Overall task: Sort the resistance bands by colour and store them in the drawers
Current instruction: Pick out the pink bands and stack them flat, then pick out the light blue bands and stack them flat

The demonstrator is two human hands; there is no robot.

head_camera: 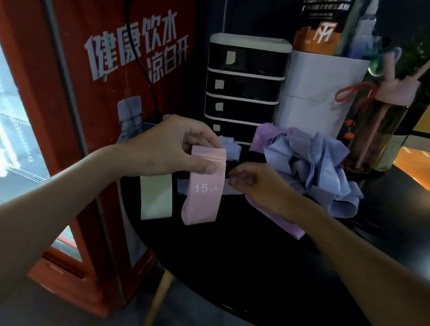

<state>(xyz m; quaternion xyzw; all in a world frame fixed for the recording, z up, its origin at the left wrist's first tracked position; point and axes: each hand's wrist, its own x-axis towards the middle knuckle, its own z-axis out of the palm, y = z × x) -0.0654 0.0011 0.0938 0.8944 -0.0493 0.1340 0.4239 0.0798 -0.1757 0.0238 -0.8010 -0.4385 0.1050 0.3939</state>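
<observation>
Red cooler (70,26) (glass-fronted), black table (249,267)

One pink band (204,189) marked 15 LB. One pale green band (157,199). One tangled heap (317,171) of blue and lilac bands, too knotted to count. One drawer unit (244,84) showing four labelled fronts. One pink-capped bottle (379,125). One black table (247,278). Two hands: left hand (176,152), right hand (260,185).
</observation>
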